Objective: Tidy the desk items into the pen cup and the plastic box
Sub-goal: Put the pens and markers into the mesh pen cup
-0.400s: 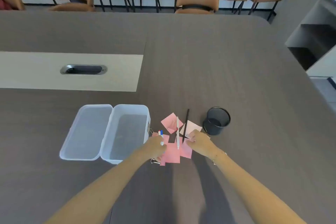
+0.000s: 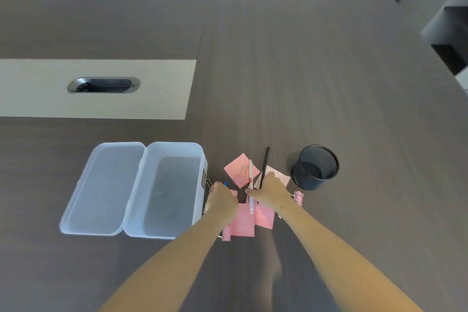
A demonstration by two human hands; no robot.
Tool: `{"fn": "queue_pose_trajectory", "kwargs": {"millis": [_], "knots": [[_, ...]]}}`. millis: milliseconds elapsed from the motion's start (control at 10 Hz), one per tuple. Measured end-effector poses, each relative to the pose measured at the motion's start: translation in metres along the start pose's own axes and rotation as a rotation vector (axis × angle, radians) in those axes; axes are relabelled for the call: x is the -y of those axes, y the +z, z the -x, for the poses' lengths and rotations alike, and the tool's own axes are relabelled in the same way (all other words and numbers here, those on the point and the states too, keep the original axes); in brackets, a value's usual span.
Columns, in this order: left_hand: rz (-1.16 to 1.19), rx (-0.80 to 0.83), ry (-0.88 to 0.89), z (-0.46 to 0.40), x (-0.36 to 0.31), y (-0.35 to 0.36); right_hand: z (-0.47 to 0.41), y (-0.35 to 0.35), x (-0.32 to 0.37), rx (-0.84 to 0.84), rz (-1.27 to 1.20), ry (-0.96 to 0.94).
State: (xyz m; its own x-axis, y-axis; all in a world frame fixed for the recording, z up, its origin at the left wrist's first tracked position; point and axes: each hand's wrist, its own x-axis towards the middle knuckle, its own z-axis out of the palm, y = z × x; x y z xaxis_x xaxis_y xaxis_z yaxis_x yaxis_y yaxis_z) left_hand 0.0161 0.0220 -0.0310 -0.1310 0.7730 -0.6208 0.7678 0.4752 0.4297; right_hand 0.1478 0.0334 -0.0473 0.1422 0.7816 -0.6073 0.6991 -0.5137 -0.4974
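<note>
Since the earlier frame, right hand (image 2: pixel 272 191) has shifted onto the white pen (image 2: pixel 251 186), fingers pinching it; left hand (image 2: pixel 221 199) closed on a blue-tipped marker (image 2: pixel 225 183) (beside plastic box (image 2: pixel 174 149)); lift both clear of pink notes (image 2: pixel 241 168), carry upright to pen cup (image 2: pixel 315 167).

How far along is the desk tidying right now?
Nothing looks put away: the plastic box and pen cup appear empty. The right hand is at the white pen; the left hand closes on a blue-tipped item. The black pen, pink notes and pink binder clip remain.
</note>
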Motion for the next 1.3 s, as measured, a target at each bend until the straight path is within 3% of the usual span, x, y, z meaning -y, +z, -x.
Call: {"fn": "queue_pose_trajectory", "kwargs": {"millis": [200, 600, 700, 800, 900, 1000, 1100, 1200, 1300], "knots": [[-0.155, -0.137, -0.009, -0.017, 0.010, 0.023, -0.011, 0.008, 0.009, -0.004, 0.051, -0.006], [-0.186, -0.026, 0.136, -0.008, 0.010, 0.014, 0.006, -0.007, 0.005, -0.003, 0.031, -0.072], [-0.240, -0.030, 0.232, 0.005, -0.007, -0.009, 0.025, -0.030, 0.009, -0.006, -0.029, -0.182], [-0.111, -0.065, 0.361, 0.022, -0.046, -0.045, 0.049, -0.067, 0.016, -0.066, -0.108, -0.298], [-0.032, -0.123, 0.473, 0.032, -0.098, -0.071, 0.065, -0.110, 0.017, -0.179, -0.156, -0.345], [-0.104, -0.044, 0.498, 0.037, -0.140, -0.074, 0.071, -0.149, 0.008, -0.222, -0.141, -0.324], [-0.424, 0.141, 0.437, 0.039, -0.153, -0.063, 0.076, -0.168, -0.005, -0.071, -0.071, -0.287], [-0.543, 0.189, 0.371, 0.035, -0.139, -0.056, 0.077, -0.157, -0.014, 0.106, 0.032, -0.240], [-0.520, 0.156, 0.267, 0.024, -0.112, -0.059, 0.068, -0.126, -0.020, 0.200, 0.115, -0.198]]}}
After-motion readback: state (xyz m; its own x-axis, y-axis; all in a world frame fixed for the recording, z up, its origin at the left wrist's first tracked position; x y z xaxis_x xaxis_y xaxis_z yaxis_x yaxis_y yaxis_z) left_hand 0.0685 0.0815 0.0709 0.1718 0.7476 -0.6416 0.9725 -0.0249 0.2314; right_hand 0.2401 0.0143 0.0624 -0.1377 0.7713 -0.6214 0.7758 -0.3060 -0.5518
